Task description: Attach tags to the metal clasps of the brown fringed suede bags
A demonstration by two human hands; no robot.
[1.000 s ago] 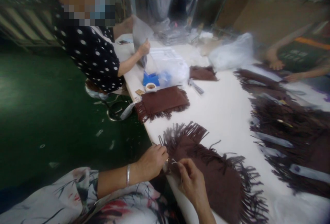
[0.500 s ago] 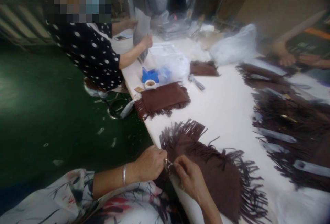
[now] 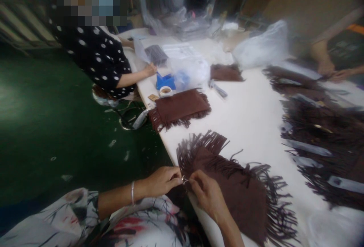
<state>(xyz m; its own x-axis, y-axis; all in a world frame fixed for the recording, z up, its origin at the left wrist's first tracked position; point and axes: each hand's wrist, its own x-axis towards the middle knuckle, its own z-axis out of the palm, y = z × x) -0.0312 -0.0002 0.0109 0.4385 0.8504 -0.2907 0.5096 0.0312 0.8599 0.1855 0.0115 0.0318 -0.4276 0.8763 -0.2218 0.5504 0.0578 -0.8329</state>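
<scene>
Just left of the brown fringed piece [image 3: 241, 197], whose long axis is slanted from upper left to lower right on the worktop [image 3: 250, 114], a small shiny fitting [image 3: 184, 179] is pinched between the left hand [image 3: 160, 181] and the nearer-lying right hand [image 3: 209, 194]

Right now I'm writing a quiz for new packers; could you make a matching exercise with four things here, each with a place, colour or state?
1. Left hand
2. Tape roll
3. Right hand
4. Nearest fringed piece

A. Brown, lying on the white table
B. Bare wrist, fingers bent toward the other hand
C. Bracelet around its wrist
D. White, beside a blue object

Pairs: 1-C, 2-D, 3-B, 4-A
</scene>
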